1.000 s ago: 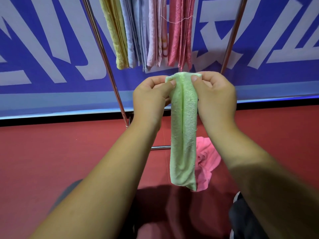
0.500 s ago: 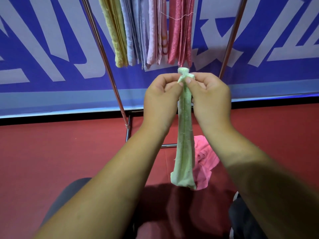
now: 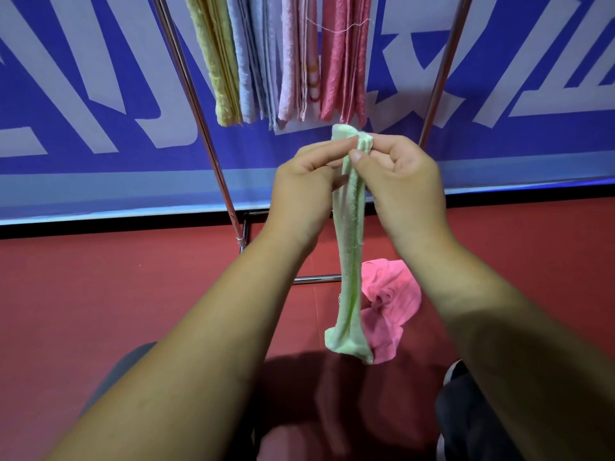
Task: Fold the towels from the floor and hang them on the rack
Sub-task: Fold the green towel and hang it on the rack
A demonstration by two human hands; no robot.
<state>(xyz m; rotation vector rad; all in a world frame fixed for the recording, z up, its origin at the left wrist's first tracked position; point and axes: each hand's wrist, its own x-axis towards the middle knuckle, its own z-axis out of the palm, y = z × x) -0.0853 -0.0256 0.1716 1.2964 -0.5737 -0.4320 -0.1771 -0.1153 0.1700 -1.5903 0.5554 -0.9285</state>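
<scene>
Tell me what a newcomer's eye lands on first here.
Centre frame, the left hand and right hand pinch the top of a green towel that hangs down. Behind it a pink towel lies crumpled on the floor; folded towels hang on the rack above.

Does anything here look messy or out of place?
A pink towel lies crumpled on the red floor below the rack, unlike the neatly hanging ones. A loose thread sags across the hanging red towels. The green towel pinched by the left hand and right hand is bunched into a narrow strip.
</scene>
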